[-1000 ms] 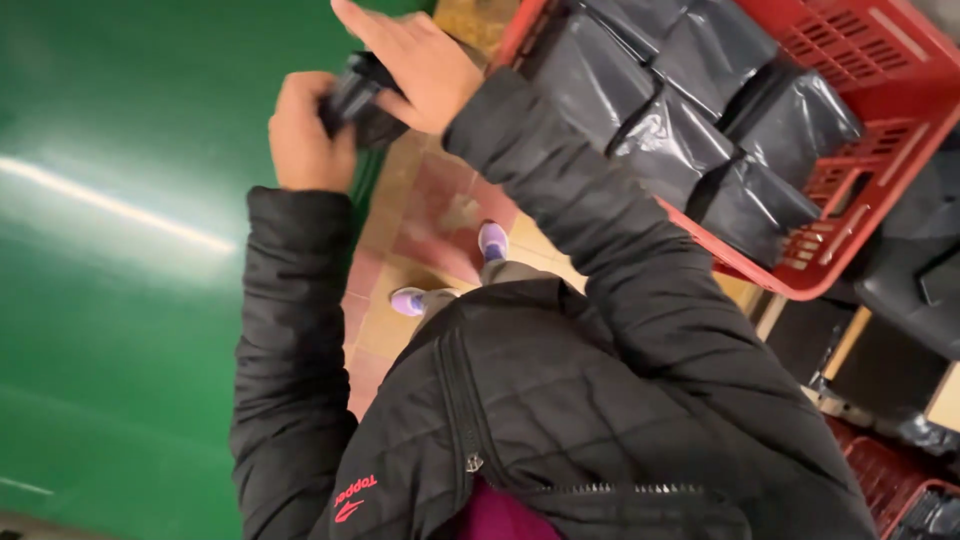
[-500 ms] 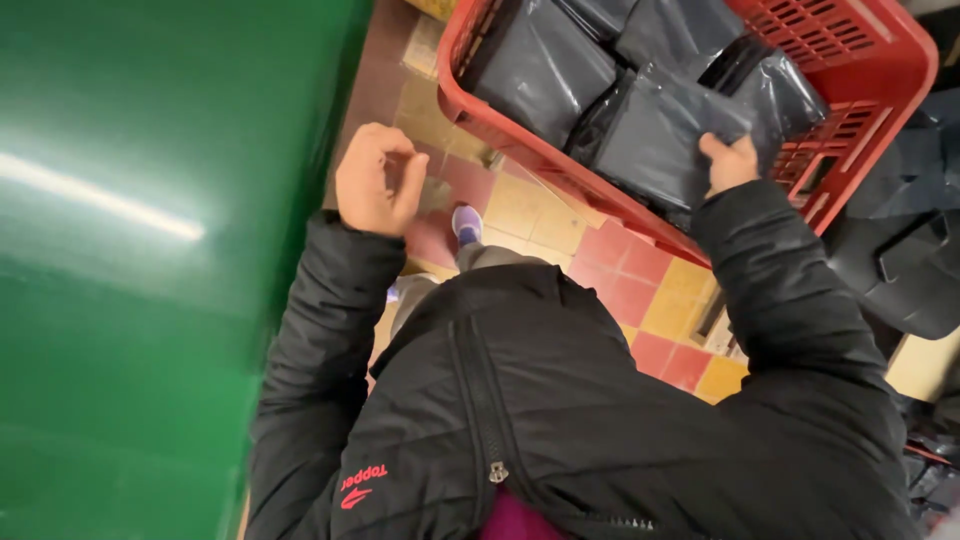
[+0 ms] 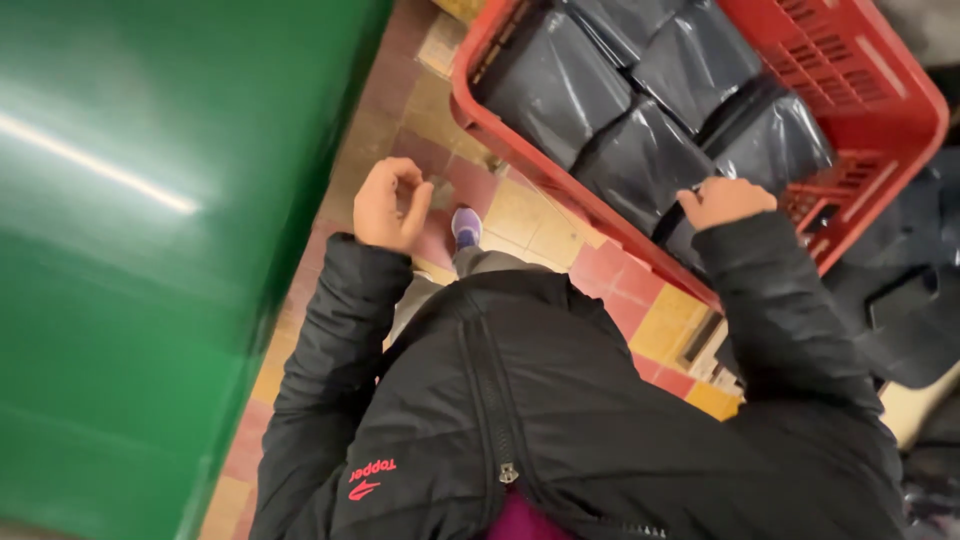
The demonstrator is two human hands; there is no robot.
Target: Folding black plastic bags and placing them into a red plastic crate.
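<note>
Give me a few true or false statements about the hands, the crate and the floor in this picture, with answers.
1. The right hand grips a black bag in the red crate. True.
2. The left hand rests inside the crate. False: it hangs empty over the tiled floor, loosely curled.
3. The crate holds several black bags. True.
4. The surface on the left is blue. False: the surface is green.
5. The person wears a white jacket. False: the jacket is black.
</note>
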